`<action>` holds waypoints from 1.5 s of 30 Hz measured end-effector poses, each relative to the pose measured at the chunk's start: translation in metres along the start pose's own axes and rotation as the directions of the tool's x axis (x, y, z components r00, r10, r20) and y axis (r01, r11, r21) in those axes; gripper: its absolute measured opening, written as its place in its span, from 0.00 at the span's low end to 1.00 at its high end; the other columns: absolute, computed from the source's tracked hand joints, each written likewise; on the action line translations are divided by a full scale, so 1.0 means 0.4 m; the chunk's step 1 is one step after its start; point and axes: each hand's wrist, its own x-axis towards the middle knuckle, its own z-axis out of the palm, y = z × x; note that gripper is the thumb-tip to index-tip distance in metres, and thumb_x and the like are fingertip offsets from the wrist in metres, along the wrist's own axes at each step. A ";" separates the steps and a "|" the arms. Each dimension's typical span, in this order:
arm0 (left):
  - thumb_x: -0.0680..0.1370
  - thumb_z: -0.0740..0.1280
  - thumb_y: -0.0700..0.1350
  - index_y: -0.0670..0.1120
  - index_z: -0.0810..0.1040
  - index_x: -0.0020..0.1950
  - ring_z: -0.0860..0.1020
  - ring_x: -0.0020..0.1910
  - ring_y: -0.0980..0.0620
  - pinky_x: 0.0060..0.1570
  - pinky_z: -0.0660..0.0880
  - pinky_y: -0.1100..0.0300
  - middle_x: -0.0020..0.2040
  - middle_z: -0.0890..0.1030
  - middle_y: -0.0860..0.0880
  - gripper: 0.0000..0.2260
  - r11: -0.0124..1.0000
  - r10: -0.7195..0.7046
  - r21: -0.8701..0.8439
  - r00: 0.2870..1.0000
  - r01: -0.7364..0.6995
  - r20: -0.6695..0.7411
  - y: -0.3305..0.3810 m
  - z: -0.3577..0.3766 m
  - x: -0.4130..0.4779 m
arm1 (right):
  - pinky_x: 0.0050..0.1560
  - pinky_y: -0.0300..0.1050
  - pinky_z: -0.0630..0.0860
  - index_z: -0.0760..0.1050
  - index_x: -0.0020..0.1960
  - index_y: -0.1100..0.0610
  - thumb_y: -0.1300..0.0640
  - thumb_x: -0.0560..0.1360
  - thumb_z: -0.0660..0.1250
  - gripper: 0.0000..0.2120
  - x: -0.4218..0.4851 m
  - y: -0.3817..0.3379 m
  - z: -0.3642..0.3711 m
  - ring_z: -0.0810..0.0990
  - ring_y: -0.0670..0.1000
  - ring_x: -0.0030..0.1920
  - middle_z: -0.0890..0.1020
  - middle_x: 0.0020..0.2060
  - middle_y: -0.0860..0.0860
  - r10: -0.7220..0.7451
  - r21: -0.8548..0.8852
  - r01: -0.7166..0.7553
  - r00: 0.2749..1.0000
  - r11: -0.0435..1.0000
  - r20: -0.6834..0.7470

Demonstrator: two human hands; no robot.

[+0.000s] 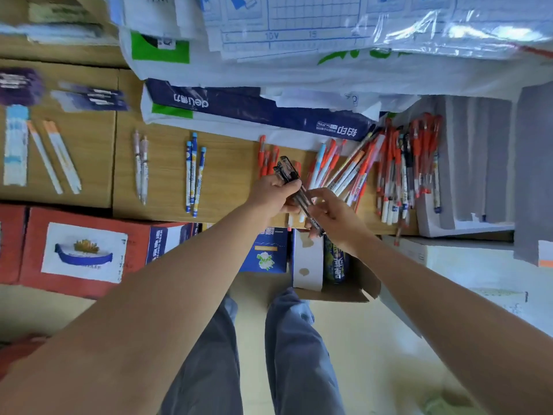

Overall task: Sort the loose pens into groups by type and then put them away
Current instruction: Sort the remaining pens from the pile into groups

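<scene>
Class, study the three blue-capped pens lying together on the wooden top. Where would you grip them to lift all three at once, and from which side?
Grip the blue-capped pens across the middle of their barrels, coming straight down from above. They lie flat and nearly parallel, close together, with bare wooden top on either side for thumb and fingers.

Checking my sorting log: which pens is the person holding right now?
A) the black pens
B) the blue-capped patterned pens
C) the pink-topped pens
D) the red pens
A: the left hand and the right hand both grip a bundle of black pens above the desk.
</scene>
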 end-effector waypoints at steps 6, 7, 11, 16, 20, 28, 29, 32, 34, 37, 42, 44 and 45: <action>0.76 0.70 0.43 0.42 0.76 0.39 0.76 0.24 0.53 0.28 0.74 0.60 0.31 0.80 0.45 0.08 0.995 0.046 -0.078 0.991 -0.056 -0.127 0.006 -0.154 -0.046 | 0.31 0.39 0.73 0.68 0.62 0.50 0.59 0.83 0.55 0.10 0.039 -0.107 0.112 0.73 0.48 0.29 0.75 0.35 0.53 -0.010 0.103 -0.004 0.990 0.995 0.137; 0.76 0.70 0.42 0.42 0.76 0.37 0.75 0.22 0.54 0.27 0.74 0.62 0.29 0.80 0.47 0.09 0.993 0.045 -0.105 0.988 -0.061 -0.148 0.006 -0.180 -0.055 | 0.30 0.39 0.73 0.68 0.62 0.50 0.58 0.83 0.55 0.10 0.043 -0.125 0.133 0.73 0.48 0.29 0.74 0.35 0.53 -0.017 0.100 0.001 0.987 0.995 0.159; 0.77 0.69 0.41 0.42 0.76 0.38 0.74 0.20 0.56 0.25 0.73 0.63 0.26 0.79 0.49 0.09 0.992 0.047 -0.106 0.985 -0.065 -0.165 0.003 -0.284 -0.083 | 0.32 0.37 0.78 0.68 0.59 0.53 0.54 0.81 0.60 0.08 0.054 -0.191 0.226 0.77 0.49 0.31 0.77 0.37 0.55 -0.029 0.038 0.022 0.978 0.999 0.204; 0.77 0.68 0.40 0.41 0.77 0.40 0.73 0.20 0.56 0.21 0.70 0.65 0.33 0.77 0.45 0.06 0.996 0.091 -0.002 0.985 -0.093 -0.146 -0.008 -0.419 -0.096 | 0.30 0.34 0.74 0.69 0.55 0.62 0.54 0.81 0.61 0.10 0.084 -0.245 0.362 0.76 0.45 0.28 0.76 0.34 0.53 0.011 -0.089 0.011 0.971 0.996 0.239; 0.78 0.68 0.49 0.42 0.77 0.46 0.77 0.33 0.51 0.35 0.75 0.59 0.40 0.79 0.45 0.10 0.970 0.118 0.223 0.990 -0.099 -0.074 -0.023 -0.538 -0.082 | 0.32 0.38 0.72 0.67 0.47 0.58 0.57 0.82 0.57 0.07 0.107 -0.283 0.458 0.71 0.49 0.29 0.72 0.33 0.53 0.064 -0.047 -0.056 0.978 0.997 0.196; 0.76 0.67 0.43 0.46 0.79 0.54 0.78 0.50 0.49 0.48 0.74 0.57 0.52 0.78 0.47 0.07 0.471 0.468 0.826 0.882 -0.310 0.065 -0.037 -0.698 -0.006 | 0.34 0.43 0.72 0.68 0.52 0.60 0.57 0.82 0.56 0.07 0.194 -0.264 0.511 0.72 0.49 0.30 0.74 0.33 0.52 0.204 0.069 -0.193 0.944 0.979 -0.258; 0.76 0.67 0.42 0.47 0.78 0.55 0.77 0.52 0.49 0.49 0.75 0.55 0.54 0.76 0.47 0.08 0.401 0.486 0.851 0.866 -0.339 0.116 -0.039 -0.698 0.003 | 0.35 0.44 0.73 0.68 0.53 0.60 0.56 0.82 0.56 0.08 0.201 -0.253 0.509 0.72 0.49 0.30 0.74 0.33 0.53 0.215 0.055 -0.209 0.932 0.976 -0.290; 0.75 0.68 0.41 0.47 0.75 0.62 0.74 0.56 0.48 0.52 0.76 0.53 0.59 0.71 0.45 0.15 0.206 0.530 0.876 0.803 -0.435 0.275 -0.037 -0.673 0.022 | 0.40 0.53 0.79 0.69 0.54 0.60 0.54 0.82 0.57 0.10 0.221 -0.227 0.512 0.76 0.51 0.33 0.76 0.35 0.53 0.251 -0.014 -0.271 0.909 0.962 -0.331; 0.74 0.70 0.40 0.48 0.73 0.66 0.73 0.56 0.46 0.52 0.77 0.52 0.61 0.70 0.43 0.20 0.091 0.531 0.864 0.759 -0.495 0.378 -0.039 -0.648 0.037 | 0.44 0.59 0.80 0.70 0.55 0.60 0.53 0.81 0.58 0.10 0.231 -0.224 0.522 0.79 0.55 0.36 0.78 0.37 0.55 0.250 -0.080 -0.297 0.898 0.951 -0.362; 0.72 0.72 0.40 0.47 0.73 0.67 0.70 0.62 0.41 0.58 0.74 0.48 0.68 0.66 0.40 0.24 -0.003 0.519 0.851 0.726 -0.525 0.450 -0.050 -0.614 0.065 | 0.38 0.58 0.79 0.68 0.54 0.60 0.53 0.81 0.57 0.10 0.245 -0.224 0.533 0.80 0.60 0.38 0.79 0.39 0.58 0.194 -0.200 -0.304 0.881 0.932 -0.432; 0.72 0.72 0.42 0.43 0.75 0.61 0.68 0.65 0.38 0.57 0.72 0.44 0.69 0.66 0.39 0.19 -0.104 0.514 0.865 0.718 -0.491 0.469 -0.057 -0.591 0.095 | 0.35 0.47 0.65 0.63 0.57 0.62 0.53 0.81 0.58 0.13 0.251 -0.216 0.521 0.72 0.55 0.38 0.72 0.40 0.54 0.072 -0.456 -0.324 0.869 0.829 -0.489; 0.70 0.74 0.40 0.41 0.76 0.60 0.70 0.63 0.37 0.56 0.75 0.43 0.67 0.68 0.38 0.19 -0.080 0.530 0.861 0.709 -0.503 0.464 -0.059 -0.599 0.097 | 0.38 0.47 0.66 0.64 0.58 0.63 0.54 0.80 0.60 0.14 0.256 -0.208 0.519 0.72 0.56 0.41 0.72 0.44 0.56 0.038 -0.503 -0.315 0.874 0.805 -0.485; 0.70 0.74 0.40 0.40 0.76 0.60 0.70 0.62 0.37 0.56 0.75 0.43 0.66 0.69 0.37 0.20 -0.080 0.530 0.858 0.707 -0.508 0.468 -0.060 -0.604 0.097 | 0.39 0.47 0.66 0.65 0.58 0.63 0.54 0.80 0.61 0.13 0.259 -0.204 0.518 0.74 0.57 0.44 0.73 0.47 0.57 0.022 -0.525 -0.310 0.874 0.793 -0.485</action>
